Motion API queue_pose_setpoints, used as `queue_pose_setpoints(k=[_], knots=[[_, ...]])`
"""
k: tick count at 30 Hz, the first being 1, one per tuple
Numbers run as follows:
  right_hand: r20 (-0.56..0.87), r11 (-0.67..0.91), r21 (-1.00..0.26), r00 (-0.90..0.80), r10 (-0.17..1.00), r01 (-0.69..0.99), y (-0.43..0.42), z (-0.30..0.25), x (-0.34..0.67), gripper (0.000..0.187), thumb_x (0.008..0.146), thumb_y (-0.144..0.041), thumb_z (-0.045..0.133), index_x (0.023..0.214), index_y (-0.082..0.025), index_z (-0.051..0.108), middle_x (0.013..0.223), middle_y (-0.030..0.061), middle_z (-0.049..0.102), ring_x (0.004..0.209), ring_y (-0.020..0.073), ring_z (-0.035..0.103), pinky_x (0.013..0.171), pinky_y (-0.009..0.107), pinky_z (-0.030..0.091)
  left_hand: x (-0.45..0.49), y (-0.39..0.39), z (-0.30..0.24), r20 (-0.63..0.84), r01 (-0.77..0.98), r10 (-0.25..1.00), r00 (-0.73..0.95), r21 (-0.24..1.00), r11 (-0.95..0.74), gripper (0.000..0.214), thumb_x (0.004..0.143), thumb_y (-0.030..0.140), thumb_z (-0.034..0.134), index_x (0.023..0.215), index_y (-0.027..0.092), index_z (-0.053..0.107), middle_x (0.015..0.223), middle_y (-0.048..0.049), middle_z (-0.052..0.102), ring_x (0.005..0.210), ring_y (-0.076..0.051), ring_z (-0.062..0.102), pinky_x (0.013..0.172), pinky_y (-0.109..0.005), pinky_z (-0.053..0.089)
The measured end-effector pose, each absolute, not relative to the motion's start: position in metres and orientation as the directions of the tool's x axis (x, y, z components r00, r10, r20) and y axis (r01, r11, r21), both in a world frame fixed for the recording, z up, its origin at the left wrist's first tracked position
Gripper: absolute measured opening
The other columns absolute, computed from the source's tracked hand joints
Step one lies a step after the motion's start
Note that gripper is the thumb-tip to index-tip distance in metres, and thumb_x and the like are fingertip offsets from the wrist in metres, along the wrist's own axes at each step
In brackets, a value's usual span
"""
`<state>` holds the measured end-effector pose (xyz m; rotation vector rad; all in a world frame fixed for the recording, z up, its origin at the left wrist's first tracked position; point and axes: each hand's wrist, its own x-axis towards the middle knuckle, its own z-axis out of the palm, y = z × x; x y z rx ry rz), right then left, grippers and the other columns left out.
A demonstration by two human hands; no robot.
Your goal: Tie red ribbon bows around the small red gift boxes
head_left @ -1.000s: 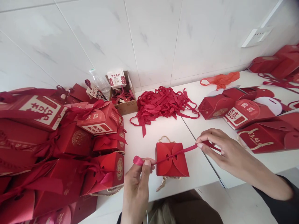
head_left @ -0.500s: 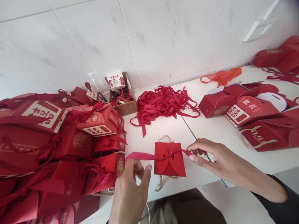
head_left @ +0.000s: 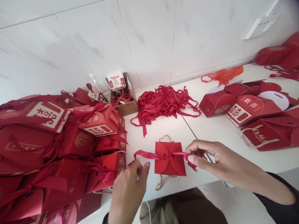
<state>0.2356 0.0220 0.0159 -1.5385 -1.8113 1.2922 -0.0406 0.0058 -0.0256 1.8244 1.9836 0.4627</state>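
A small red gift box (head_left: 170, 158) with rounded flaps and a rope handle lies on the white table (head_left: 163, 130) in front of me. A red ribbon (head_left: 149, 155) runs through the slots in its flaps. My left hand (head_left: 128, 193) pinches the ribbon's left end just left of the box. My right hand (head_left: 210, 158) pinches the ribbon's right end at the box's right edge, with a short tail hanging below the fingers.
Several tied red boxes (head_left: 58, 149) are piled at the left. A heap of loose red ribbons (head_left: 163, 102) and a cardboard carton (head_left: 123, 99) sit by the tiled wall. Untied red boxes (head_left: 245, 112) and an orange plastic bag (head_left: 224, 74) lie at the right.
Both hands drew in toward the box. The ribbon, earlier stretched taut, now loops slack at the left, and the right hand has slid down to the box's edge.
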Motion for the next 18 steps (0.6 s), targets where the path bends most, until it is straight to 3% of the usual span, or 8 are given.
queue_pose_setpoints(k=[2, 3, 5, 6, 9, 11, 16, 18], knots=[[-0.259, -0.083, -0.858, -0.288, 0.922, 0.508, 0.023, 0.021, 0.233, 0.029, 0.098, -0.054, 0.057, 0.092, -0.028, 0.069, 0.084, -0.0013, 0.066, 0.074, 0.0167, 0.056, 0.064, 0.028, 0.041, -0.042, 0.002, -0.026, 0.017, 0.851, 0.995, -0.102, 0.519, 0.078, 0.03, 0.097, 0.047, 0.053, 0.077, 0.025, 0.056, 0.055, 0.005, 0.054, 0.047, -0.016, 0.051, 0.05, -0.027, 0.032], [-0.265, -0.09, -0.863, -0.292, 0.919, 0.497, 0.024, 0.022, 0.232, 0.03, 0.098, -0.054, 0.057, 0.092, -0.028, 0.069, 0.085, -0.0013, 0.066, 0.075, 0.0164, 0.056, 0.066, 0.028, 0.042, -0.041, 0.002, -0.027, 0.078, 0.832, 0.992, -0.098, 0.554, 0.038, 0.021, 0.097, 0.046, 0.054, 0.092, 0.026, 0.061, 0.063, 0.0048, 0.059, 0.051, -0.016, 0.055, 0.052, -0.027, 0.037], [-0.276, -0.1, -0.875, -0.317, 0.907, 0.473, 0.026, 0.022, 0.23, 0.029, 0.099, -0.054, 0.057, 0.093, -0.028, 0.069, 0.086, -0.0016, 0.065, 0.076, 0.016, 0.056, 0.069, 0.028, 0.044, -0.038, 0.005, -0.029, 0.174, 0.787, 0.985, -0.009, 0.608, -0.101, 0.03, 0.097, 0.038, 0.057, 0.125, 0.027, 0.058, 0.083, 0.0022, 0.068, 0.064, -0.017, 0.063, 0.06, -0.028, 0.046], [-0.279, -0.104, -0.881, -0.33, 0.902, 0.462, 0.027, 0.021, 0.23, 0.029, 0.099, -0.054, 0.058, 0.095, -0.028, 0.069, 0.087, -0.0016, 0.066, 0.077, 0.016, 0.057, 0.071, 0.028, 0.045, -0.037, 0.008, -0.03, 0.194, 0.763, 0.979, 0.064, 0.623, -0.174, 0.033, 0.098, 0.032, 0.057, 0.131, 0.029, 0.058, 0.09, 0.001, 0.069, 0.07, -0.017, 0.065, 0.065, -0.028, 0.049], [-0.247, -0.084, -0.893, -0.326, 0.913, 0.443, 0.029, 0.017, 0.23, 0.029, 0.097, -0.056, 0.06, 0.106, -0.03, 0.069, 0.091, -0.0008, 0.067, 0.082, 0.0174, 0.061, 0.076, 0.028, 0.05, -0.033, 0.017, -0.031, 0.205, 0.701, 0.961, 0.186, 0.658, -0.276, 0.018, 0.098, 0.019, 0.056, 0.106, 0.028, 0.068, 0.088, 0.0017, 0.067, 0.076, -0.014, 0.064, 0.07, -0.025, 0.049], [-0.199, -0.049, -0.887, -0.283, 0.938, 0.459, 0.029, 0.015, 0.231, 0.035, 0.097, -0.058, 0.06, 0.118, -0.032, 0.068, 0.091, 0.0, 0.066, 0.085, 0.0189, 0.063, 0.075, 0.029, 0.051, -0.031, 0.021, -0.029, 0.258, 0.685, 0.955, 0.147, 0.67, -0.286, 0.015, 0.098, 0.017, 0.057, 0.093, 0.026, 0.067, 0.085, 0.002, 0.065, 0.074, -0.013, 0.061, 0.069, -0.024, 0.048], [-0.116, 0.013, -0.882, -0.245, 0.963, 0.472, 0.027, 0.018, 0.225, 0.035, 0.099, -0.057, 0.06, 0.124, -0.036, 0.071, 0.108, 0.0008, 0.074, 0.099, 0.021, 0.067, 0.08, 0.029, 0.054, -0.018, 0.024, -0.016, 0.443, 0.657, 0.896, 0.013, 0.672, -0.342, 0.009, 0.1, 0.018, 0.058, 0.102, 0.024, 0.064, 0.096, 0.0005, 0.065, 0.079, -0.011, 0.06, 0.073, -0.023, 0.05], [-0.08, 0.052, -0.882, -0.259, 0.963, 0.468, 0.027, 0.021, 0.218, 0.035, 0.1, -0.054, 0.06, 0.127, -0.036, 0.071, 0.107, 0.0001, 0.074, 0.092, 0.0188, 0.068, 0.081, 0.029, 0.055, -0.008, 0.026, -0.012, 0.449, 0.595, 0.892, 0.044, 0.706, -0.385, 0.013, 0.101, 0.015, 0.057, 0.106, 0.025, 0.064, 0.099, 0.0015, 0.068, 0.083, -0.01, 0.063, 0.076, -0.02, 0.051]])
